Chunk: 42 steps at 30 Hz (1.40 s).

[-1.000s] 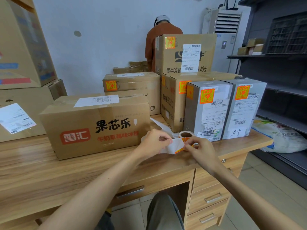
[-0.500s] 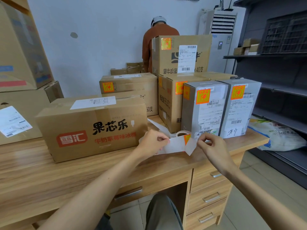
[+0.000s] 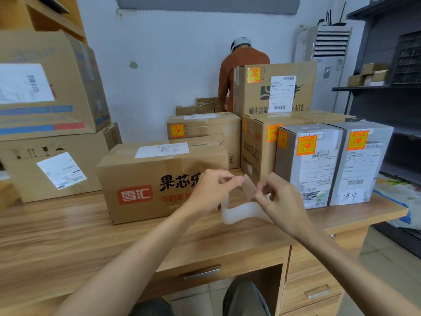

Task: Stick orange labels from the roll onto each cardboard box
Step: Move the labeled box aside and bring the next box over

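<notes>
the bench (image 3: 68,236) is smooth wood-grain with a slight sheen. the boxes (image 3: 141,179) are matt brown cardboard under glossy tape. the backing strip (image 3: 237,213) looks like waxy, translucent paper. the drawer handle (image 3: 201,272) is brushed metal.

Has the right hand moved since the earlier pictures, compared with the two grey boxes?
Yes. The right hand has risen from the desk edge and now covers the lower left corner of the nearer grey box, pinching the backing strip.
</notes>
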Available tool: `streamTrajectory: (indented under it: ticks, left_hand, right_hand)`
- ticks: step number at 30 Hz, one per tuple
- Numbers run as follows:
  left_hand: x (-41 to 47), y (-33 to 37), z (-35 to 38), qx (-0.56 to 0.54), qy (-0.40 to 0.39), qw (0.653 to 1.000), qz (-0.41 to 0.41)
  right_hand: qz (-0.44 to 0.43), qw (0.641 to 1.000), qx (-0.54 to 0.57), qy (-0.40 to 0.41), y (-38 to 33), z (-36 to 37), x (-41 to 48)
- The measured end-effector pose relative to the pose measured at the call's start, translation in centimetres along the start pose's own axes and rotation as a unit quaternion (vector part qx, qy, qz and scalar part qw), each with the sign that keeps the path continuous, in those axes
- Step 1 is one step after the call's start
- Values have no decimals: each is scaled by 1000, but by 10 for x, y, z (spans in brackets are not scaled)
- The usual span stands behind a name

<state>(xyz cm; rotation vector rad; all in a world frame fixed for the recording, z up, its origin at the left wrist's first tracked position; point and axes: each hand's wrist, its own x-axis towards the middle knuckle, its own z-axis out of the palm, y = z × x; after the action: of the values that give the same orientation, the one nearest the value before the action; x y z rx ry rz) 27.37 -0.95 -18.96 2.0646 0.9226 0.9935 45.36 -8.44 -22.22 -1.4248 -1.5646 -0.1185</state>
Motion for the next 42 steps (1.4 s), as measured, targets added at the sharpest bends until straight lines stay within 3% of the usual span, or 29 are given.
streamTrajectory:
  ticks: [8, 17, 20, 24, 27, 30, 37, 42]
  left_hand:
    - [-33, -8, -60, -9, 109, 992, -61]
    - [-53, -35, -109, 7, 171, 980, -103]
    - [-58, -49, -125, 39, 187, 978, -88]
    - [-67, -69, -152, 45, 189, 980, -51]
    - [-74, -79, -170, 38, 183, 982, -36]
    - [-78, -84, -185, 58, 184, 981, -32]
    - [-78, -93, -214, 78, 205, 975, -47]
    - [-75, -107, -222, 67, 268, 959, -67]
  right_hand:
    - [-189, 976, -108, 15, -56, 62, 12]
    - [-260, 957, -126, -1, -101, 102, 17]
    - [-222, 972, -72, -20, -109, 105, 21]
    - [-80, 995, 36, -46, -111, 120, 36]
    - [13, 979, 174, -110, -118, 133, 44]
    - [44, 949, 260, -171, -129, 147, 47]
    - [41, 949, 257, -177, -153, 180, 58]
    - [30, 982, 138, -123, -175, 200, 65]
